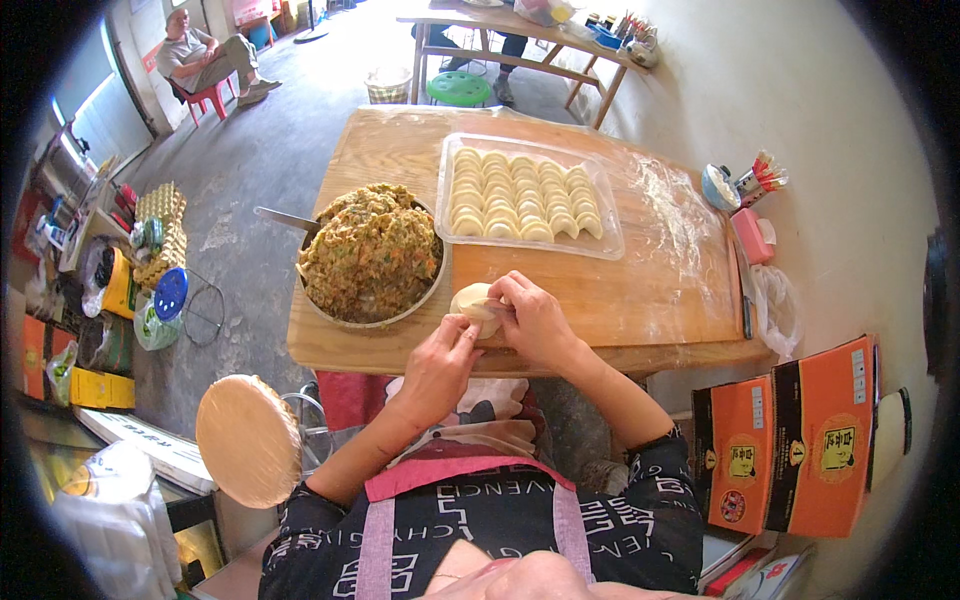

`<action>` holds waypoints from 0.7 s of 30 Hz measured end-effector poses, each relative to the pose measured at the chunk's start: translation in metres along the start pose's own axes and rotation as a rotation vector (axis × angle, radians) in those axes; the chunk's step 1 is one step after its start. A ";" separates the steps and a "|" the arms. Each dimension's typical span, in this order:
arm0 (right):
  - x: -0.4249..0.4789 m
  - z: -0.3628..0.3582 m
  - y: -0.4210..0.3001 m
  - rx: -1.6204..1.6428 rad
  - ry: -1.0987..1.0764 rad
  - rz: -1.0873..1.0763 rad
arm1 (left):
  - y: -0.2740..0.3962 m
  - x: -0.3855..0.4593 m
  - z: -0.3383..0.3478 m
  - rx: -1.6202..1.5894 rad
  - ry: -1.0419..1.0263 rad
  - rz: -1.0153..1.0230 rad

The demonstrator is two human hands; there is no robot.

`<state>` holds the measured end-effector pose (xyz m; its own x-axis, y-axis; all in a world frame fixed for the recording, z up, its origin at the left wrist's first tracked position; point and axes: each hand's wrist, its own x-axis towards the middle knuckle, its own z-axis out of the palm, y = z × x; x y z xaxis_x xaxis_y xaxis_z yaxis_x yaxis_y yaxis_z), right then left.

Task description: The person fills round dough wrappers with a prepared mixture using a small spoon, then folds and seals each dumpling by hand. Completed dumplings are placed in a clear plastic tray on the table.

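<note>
Both my hands meet over the near part of the wooden board (600,300), their fingertips pinching a folded dumpling (477,306). My left hand (442,367) holds its near left side; my right hand (536,319) grips its right edge. Under and behind it lie round dough wrappers (469,294), partly covered by my fingers. To the left, a metal bowl (375,324) is heaped with minced filling (367,247), and a metal utensil (285,219) sticks out over its left rim. Beyond my hands, a clear plastic tray (616,244) holds rows of shaped dumplings (525,191).
White flour (675,202) dusts the board's right side. Along the right edge are a knife (745,300), a pink tissue box (752,235) and a bowl of white powder (720,187). A round stool (249,441) stands at lower left. A person (206,56) sits far left.
</note>
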<state>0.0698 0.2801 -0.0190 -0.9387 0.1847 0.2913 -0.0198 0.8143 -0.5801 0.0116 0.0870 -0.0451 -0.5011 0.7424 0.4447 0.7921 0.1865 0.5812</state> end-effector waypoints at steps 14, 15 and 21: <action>0.008 0.005 -0.006 -0.002 -0.036 -0.037 | -0.009 0.001 0.000 0.040 0.085 0.133; 0.007 0.004 -0.006 0.010 -0.040 -0.032 | -0.009 0.000 0.000 0.051 0.081 0.140; 0.005 0.009 -0.004 0.019 -0.014 -0.079 | -0.011 -0.006 -0.001 0.108 0.070 0.172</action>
<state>0.0626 0.2727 -0.0218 -0.9387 0.1126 0.3258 -0.1001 0.8153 -0.5703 0.0059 0.0798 -0.0531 -0.3754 0.7233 0.5796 0.8988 0.1314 0.4181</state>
